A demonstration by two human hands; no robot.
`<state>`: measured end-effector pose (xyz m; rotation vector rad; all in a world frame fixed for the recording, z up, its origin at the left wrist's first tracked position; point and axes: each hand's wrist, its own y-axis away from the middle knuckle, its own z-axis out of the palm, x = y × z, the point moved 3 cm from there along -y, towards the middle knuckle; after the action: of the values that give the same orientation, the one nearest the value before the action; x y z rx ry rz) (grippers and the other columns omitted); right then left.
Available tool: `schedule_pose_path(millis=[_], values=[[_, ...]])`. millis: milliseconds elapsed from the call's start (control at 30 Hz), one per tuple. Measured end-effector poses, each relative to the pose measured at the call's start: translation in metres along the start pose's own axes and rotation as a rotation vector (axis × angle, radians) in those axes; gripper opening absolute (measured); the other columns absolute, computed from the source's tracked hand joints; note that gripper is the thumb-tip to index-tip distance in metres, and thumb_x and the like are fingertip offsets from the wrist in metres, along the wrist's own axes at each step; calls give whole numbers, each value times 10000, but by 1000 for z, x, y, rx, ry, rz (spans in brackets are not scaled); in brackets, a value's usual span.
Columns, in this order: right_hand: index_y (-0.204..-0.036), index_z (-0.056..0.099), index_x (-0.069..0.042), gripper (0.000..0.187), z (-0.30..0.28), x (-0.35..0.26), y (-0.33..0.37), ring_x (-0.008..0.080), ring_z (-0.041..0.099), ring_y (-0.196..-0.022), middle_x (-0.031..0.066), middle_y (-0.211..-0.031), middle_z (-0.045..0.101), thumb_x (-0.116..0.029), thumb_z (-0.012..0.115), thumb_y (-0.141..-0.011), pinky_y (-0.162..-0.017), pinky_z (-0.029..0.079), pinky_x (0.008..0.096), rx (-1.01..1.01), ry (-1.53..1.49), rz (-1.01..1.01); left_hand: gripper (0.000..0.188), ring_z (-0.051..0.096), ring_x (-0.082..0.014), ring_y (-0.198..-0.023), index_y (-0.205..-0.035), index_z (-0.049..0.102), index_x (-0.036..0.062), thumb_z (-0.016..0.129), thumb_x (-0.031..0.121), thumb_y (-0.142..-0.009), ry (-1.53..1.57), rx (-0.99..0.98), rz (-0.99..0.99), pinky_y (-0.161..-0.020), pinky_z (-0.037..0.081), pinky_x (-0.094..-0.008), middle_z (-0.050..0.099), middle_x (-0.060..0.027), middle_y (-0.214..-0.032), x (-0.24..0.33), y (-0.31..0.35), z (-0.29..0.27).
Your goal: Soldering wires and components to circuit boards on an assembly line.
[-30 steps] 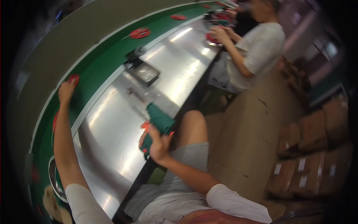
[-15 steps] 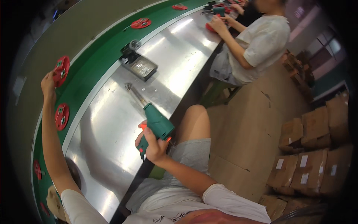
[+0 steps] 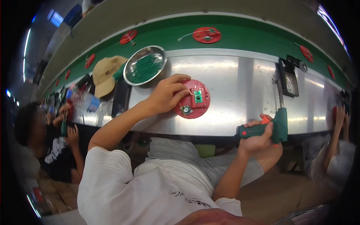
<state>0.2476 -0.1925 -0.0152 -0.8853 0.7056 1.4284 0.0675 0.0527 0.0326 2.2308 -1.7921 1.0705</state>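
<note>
A round red disc (image 3: 204, 107) lies on the metal bench in front of me, with a small green circuit board (image 3: 198, 96) and a round metal part near its lower left. My left hand (image 3: 168, 93) is closed over the disc's left side, its thumb and fingers pinched beside the board. Thin wires show by these fingertips; the exact grip is partly hidden. To the right, my right hand (image 3: 258, 137) is wrapped round the grip of a green soldering gun (image 3: 279, 125) with an orange trigger. Its long metal tip points away from me, towards a black stand (image 3: 288, 80).
Beyond the metal bench (image 3: 232, 105) runs a green conveyor belt (image 3: 247, 37) carrying several red discs (image 3: 207, 35). A steel bowl (image 3: 146, 65) of green pieces and a tan cap (image 3: 107, 73) sit at left. Co-workers sit on both sides (image 3: 56, 150).
My left hand has brought a red disc from the belt onto the bench. The view has turned left. The soldering gun stays in my right hand, beside the stand.
</note>
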Motion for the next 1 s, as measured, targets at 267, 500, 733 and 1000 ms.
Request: schedule_pose_path(millis=[267,500,733,1000], values=[[-995,599,36,432,4,-2,9,191,521,-513,100,-559,534,-366,443,-989,-505,453,311,2,83,-7,169,665,-349,-967,-910,690,-6,688,147,-837,-343,343,-91,-838,530,-423,672,-220,-1055,-35,8,-85],[-1041,564,65,380,4,-3,8,180,545,-504,148,-777,586,-297,468,-977,-466,475,309,5,74,-44,273,672,-343,-780,-848,699,-31,706,227,-758,-517,91,-541,-748,529,-412,679,-214,-811,-119,11,-96],[-999,597,35,410,6,-6,10,180,522,-513,114,-687,577,-343,438,-989,-495,457,307,6,132,-28,195,685,-345,-822,-881,722,28,641,181,-794,-399,160,-453,-766,538,-423,701,-195,-853,-125,9,-99],[-1030,567,61,392,3,-4,11,179,539,-498,147,-772,582,-310,452,-981,-463,468,298,2,92,-47,213,629,-159,-757,-952,720,-10,700,158,-823,-135,240,-425,-740,501,-314,701,-87,-809,-135,15,-113]])
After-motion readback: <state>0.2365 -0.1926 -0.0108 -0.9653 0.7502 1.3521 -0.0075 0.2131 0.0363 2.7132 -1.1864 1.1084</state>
